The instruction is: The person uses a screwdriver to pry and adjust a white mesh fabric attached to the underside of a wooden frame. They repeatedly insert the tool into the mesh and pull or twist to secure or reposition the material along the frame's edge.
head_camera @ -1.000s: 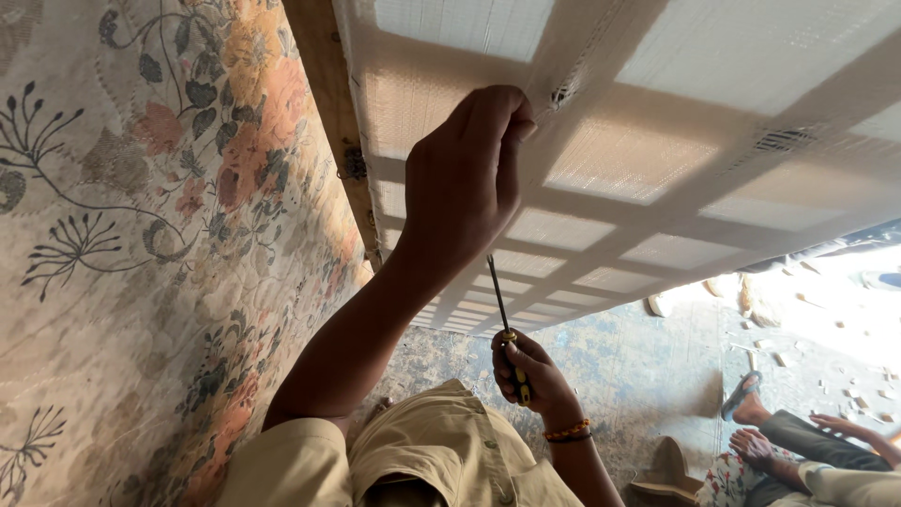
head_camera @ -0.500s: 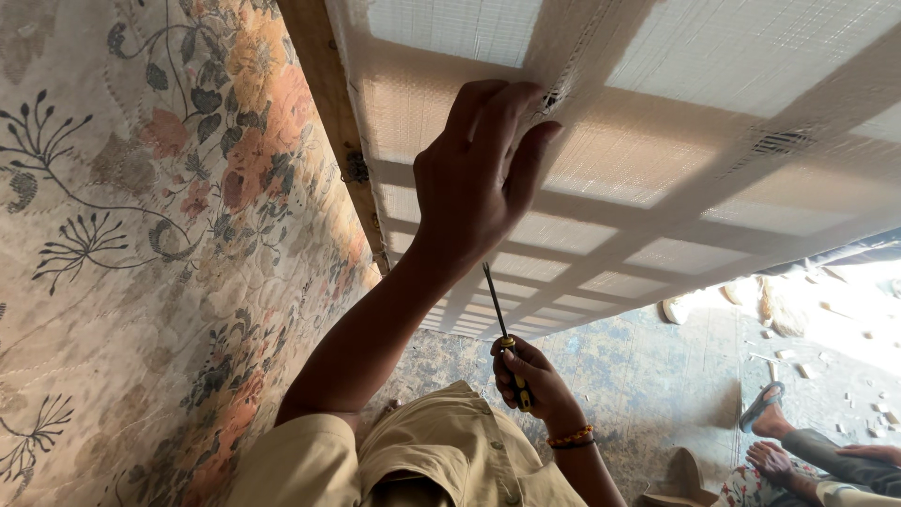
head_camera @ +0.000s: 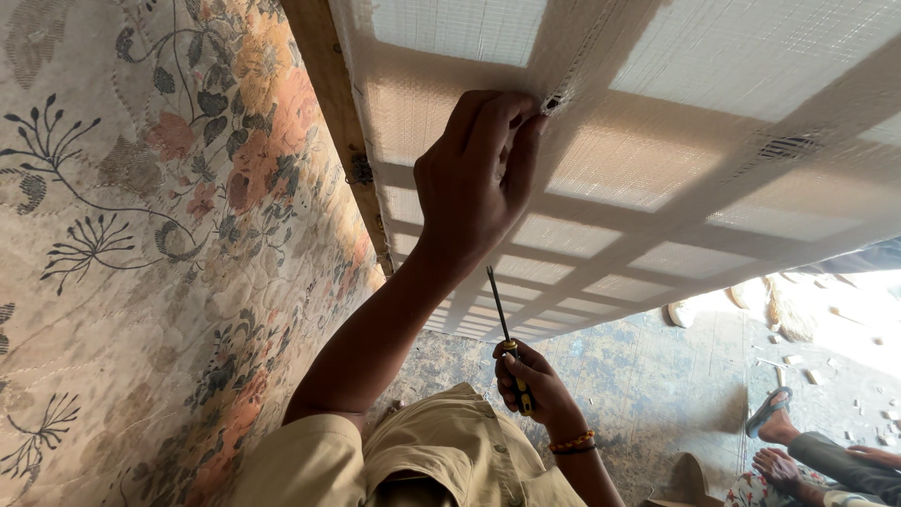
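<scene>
Head view, looking down along the body at a frame job.

Left hand (head_camera: 479, 178) is raised to the white mesh (head_camera: 601, 169), fingers pinched together at a small torn or frayed spot (head_camera: 556, 100) where two lighter bands cross. Looks like it's pinching or steadying the weave there; whether anything is actually between the fingertips can't be told, the knuckles hide it.

Right hand (head_camera: 530, 380) sits low, near the chest, fist clamped round the yellow-black handle of a screwdriver (head_camera: 502, 329). Shaft points up toward the left hand, tip well short of the mesh. Held back like that it's probably parked while the left hand works the spot.

Mesh is stretched over a wooden frame (head_camera: 328, 103), whose bar runs diagonally down the left-centre. A small dark metal fitting (head_camera: 360, 170) sits on the bar's edge just beside the mesh, likely part of what keeps the fabric taut. The light bands form a grid across the sheet.

Left of the bar: quilted floral fabric (head_camera: 141, 244), beige with orange flowers and dark stems, filling that side of the view.

Person wears a tan shirt (head_camera: 422, 460) and a beaded bracelet (head_camera: 572, 443) on the right wrist.

Bottom right: another person's foot in a sandal (head_camera: 774, 418) on the mottled floor (head_camera: 657, 376), with small debris scattered nearby.
</scene>
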